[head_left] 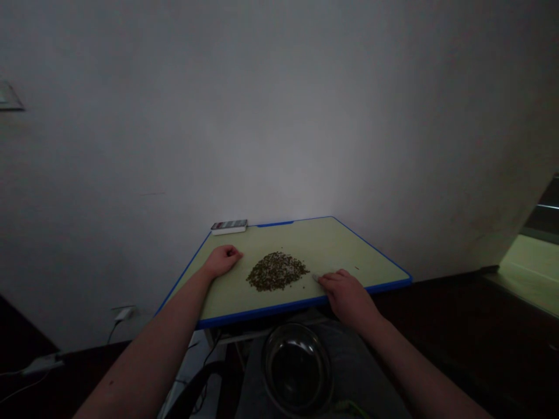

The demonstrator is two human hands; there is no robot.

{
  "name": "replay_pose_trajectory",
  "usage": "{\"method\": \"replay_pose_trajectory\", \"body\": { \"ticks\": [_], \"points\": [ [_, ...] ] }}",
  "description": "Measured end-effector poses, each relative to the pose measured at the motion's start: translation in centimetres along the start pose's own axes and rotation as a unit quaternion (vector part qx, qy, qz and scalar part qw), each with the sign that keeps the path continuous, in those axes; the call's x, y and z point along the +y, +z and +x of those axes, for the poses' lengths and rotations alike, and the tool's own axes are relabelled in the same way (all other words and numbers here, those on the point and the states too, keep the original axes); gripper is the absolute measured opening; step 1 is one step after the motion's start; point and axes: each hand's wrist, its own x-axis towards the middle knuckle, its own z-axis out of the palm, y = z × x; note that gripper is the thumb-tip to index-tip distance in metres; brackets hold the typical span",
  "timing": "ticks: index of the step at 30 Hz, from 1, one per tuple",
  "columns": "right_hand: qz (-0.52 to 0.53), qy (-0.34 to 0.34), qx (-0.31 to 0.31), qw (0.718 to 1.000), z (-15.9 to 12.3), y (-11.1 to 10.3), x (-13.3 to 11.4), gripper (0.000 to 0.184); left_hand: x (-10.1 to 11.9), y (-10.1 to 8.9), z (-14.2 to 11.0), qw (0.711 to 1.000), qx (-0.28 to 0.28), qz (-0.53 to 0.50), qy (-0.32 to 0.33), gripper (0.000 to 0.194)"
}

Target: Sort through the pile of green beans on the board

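Observation:
A low pile of small brown and green grains (277,271), like dried beans or seeds, lies on the pale yellow tabletop (314,235). My left hand (222,260) rests on the tabletop left of the pile, fingers curled in and thumb against them, with nothing showing between them. To the right of the pile, near the front edge, my right hand (348,295) pinches a small pale flat piece (315,277). Its tip points at the pile, a short gap away; its exact kind is too small to tell. A shiny metal bowl (297,368) sits on my lap below the table edge.
A white box-like device with a dark top (229,227) stands at the table's back left corner. The table has a raised blue rim (262,314) and stands against a grey wall. A plugged-in white adapter (124,314) and cables are at the lower left.

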Motion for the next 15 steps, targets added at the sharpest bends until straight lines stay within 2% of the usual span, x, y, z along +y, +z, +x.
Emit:
{"method": "replay_pose_trajectory", "body": {
  "ticks": [8, 15],
  "points": [
    [0.028, -0.034, -0.019, 0.999, 0.5, -0.2, -1.4, 0.035, 0.2, -0.1, 0.0, 1.000, -0.002, 0.007, 0.007, 0.036],
    [0.007, -0.006, -0.006, 1.000, 1.0, 0.3, -1.0, 0.034, 0.2, -0.1, -0.1, 1.000, 0.002, -0.003, -0.007, 0.034]
  ]
}}
